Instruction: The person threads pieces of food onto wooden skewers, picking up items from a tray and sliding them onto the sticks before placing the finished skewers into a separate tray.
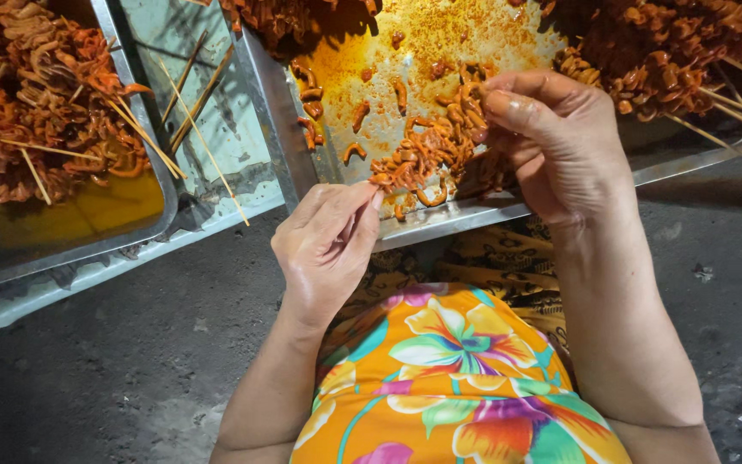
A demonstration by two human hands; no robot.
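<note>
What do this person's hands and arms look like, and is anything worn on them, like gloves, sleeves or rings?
Both arms are bare up to the bottom edge of the picture: no sleeves, gloves, watch or bracelets show. The left hand and right hand carry no visible rings. The right hand's fingertips look smeared with orange sauce. The only clothing in view is an orange garment printed with large multicoloured flowers.

Dark, rough, speckled concrete floor point(113, 369), harshly lit from above

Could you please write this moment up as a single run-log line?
left hand: pinches end of skewer of orange meat pieces | right hand: grips its other end | under: metal tray | left: tray of finished skewers
</note>
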